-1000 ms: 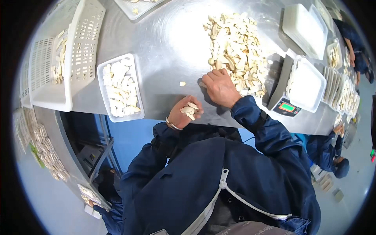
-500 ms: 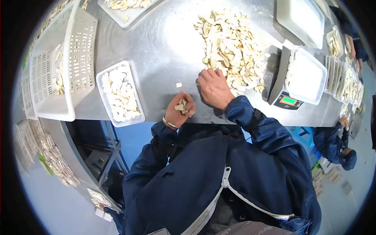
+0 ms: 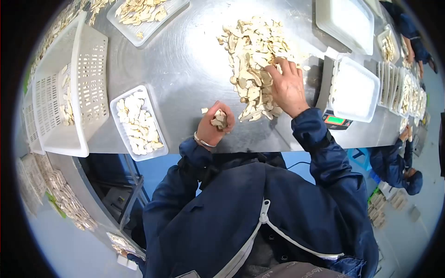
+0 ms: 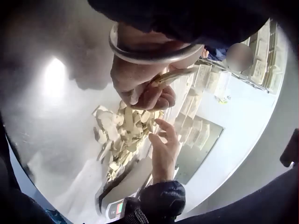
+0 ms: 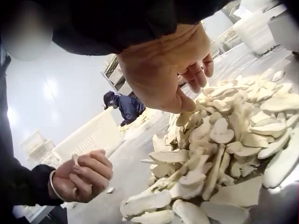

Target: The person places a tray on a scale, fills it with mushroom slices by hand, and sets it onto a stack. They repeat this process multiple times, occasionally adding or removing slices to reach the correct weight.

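Observation:
A heap of pale sliced mushrooms (image 3: 252,65) lies on the steel table, seen closely in the right wrist view (image 5: 219,140). My right hand (image 3: 288,88) is over the heap's right side, fingers bent loosely and spread, with the thumb at a slice in the right wrist view (image 5: 168,74). Left of the heap, my left hand (image 3: 214,125) holds several slices (image 3: 219,119) in its curled fingers. One small piece (image 3: 204,110) lies on the table beside that hand.
A white tray of slices (image 3: 138,124) and a perforated basket (image 3: 92,78) stand on the left. At the right are a scale (image 3: 334,121) bearing a tray (image 3: 354,90) and stacked trays (image 3: 345,23). Another tray (image 3: 147,18) sits at the back.
My right hand has moved right and away from me, from the heap's near left edge onto its right side, its fingers spreading. The left hand still holds its slices.

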`<state>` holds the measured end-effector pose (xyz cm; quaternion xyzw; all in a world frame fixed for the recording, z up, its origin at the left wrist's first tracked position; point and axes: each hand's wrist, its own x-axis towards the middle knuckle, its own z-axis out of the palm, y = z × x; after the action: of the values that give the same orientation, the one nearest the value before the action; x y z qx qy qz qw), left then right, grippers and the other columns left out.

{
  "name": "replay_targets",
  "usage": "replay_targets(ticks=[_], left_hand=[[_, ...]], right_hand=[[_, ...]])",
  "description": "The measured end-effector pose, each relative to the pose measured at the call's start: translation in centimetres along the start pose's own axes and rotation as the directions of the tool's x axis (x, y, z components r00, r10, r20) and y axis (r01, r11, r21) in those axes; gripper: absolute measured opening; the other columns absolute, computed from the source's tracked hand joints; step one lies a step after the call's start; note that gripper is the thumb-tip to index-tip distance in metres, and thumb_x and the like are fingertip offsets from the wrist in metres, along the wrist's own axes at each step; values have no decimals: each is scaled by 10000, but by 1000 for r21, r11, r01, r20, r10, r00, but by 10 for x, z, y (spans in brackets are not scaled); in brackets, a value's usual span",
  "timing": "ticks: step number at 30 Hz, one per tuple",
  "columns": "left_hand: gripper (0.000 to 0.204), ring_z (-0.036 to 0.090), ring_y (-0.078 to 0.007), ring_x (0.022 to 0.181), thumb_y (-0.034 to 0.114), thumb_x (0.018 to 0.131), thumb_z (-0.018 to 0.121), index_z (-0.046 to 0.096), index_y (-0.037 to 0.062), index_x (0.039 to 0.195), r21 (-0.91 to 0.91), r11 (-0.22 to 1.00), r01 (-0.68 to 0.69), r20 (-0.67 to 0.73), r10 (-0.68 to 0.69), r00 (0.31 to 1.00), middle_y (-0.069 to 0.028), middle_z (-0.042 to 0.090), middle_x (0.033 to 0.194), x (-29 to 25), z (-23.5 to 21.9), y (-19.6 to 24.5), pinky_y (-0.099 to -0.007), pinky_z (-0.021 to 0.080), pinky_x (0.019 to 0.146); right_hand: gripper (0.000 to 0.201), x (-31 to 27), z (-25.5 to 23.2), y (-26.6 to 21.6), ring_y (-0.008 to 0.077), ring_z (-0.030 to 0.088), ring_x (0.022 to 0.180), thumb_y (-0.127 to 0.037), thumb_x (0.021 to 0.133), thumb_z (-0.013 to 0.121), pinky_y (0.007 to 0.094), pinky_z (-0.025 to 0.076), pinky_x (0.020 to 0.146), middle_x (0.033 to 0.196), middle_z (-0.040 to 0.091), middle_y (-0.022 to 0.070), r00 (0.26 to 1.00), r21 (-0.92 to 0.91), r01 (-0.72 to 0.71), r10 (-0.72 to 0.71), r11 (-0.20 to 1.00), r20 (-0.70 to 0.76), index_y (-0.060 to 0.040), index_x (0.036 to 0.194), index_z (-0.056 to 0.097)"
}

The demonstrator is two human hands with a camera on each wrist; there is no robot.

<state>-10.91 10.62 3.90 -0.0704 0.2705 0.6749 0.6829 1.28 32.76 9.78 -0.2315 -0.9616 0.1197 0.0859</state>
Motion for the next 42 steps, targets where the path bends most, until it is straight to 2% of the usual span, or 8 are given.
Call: replay_targets(ticks=[7,14,17,23,26,29,32,42], left_hand=[[395,494,-173,664,330,1015,320,542,17,918,324,944,-66,45,55,997,-98,548,770,22,21,6,-287,408,585],[506,544,-324,1152,391,1023,259,424,4,1302,-117,993,6,-63,-13,998,-179,551,1234,43,55,4,-428,486,930],[536,551,-319,1095,453,1014,241,506,36,1221,-46,999,-5,0,5,1000,-138,599,1058,45,37,-1,-451,475,928],[515,530,-236,775,461,1014,235,564,77,919,-108,994,10,-9,-11,1000,-33,488,704,36,27,9,-416,469,828],[509,573,-286,897,439,1015,233,571,60,1043,-222,975,5,260,54,964,-93,584,848,42,-7,-1,-450,458,886],[513,568,-336,1078,413,1018,222,503,36,1224,-164,986,15,-84,-29,996,-166,610,1068,36,31,11,-473,443,958],[531,489,-375,1223,413,1012,230,448,42,1323,-251,968,-8,-45,-4,999,-225,526,1285,36,50,15,-508,401,1003],[558,545,-279,894,481,1008,193,530,64,1161,-287,958,18,223,48,974,-67,561,832,32,2,12,-506,410,932]], right_hand=[[182,-5,11,18,305,502,1071,-68,726,641,414,398,842,1157,548,126,997,78,47,-42,996,-58,-53,904,611],[168,-10,-21,-13,279,576,790,-103,755,647,375,396,738,901,592,112,989,538,-124,57,833,140,-34,905,623],[178,11,-1,0,275,560,815,-121,745,648,379,395,732,875,571,112,971,290,-112,167,950,-170,-37,899,618],[140,19,30,14,298,505,834,-147,732,645,415,383,744,833,523,98,988,114,-126,135,985,-75,-44,803,582],[146,11,17,15,293,514,832,-155,733,655,407,387,736,837,529,94,977,162,-168,185,973,-103,-46,798,583],[153,-1,-3,3,290,532,840,-165,741,664,397,397,745,861,547,94,990,408,-136,143,903,14,-52,815,592],[153,6,-16,-12,294,555,866,-138,761,660,395,415,783,907,571,104,992,410,-120,98,904,74,-55,881,616],[274,45,30,15,314,523,931,-4,688,629,411,432,811,1002,531,102,996,144,82,-87,986,34,-64,955,639]])
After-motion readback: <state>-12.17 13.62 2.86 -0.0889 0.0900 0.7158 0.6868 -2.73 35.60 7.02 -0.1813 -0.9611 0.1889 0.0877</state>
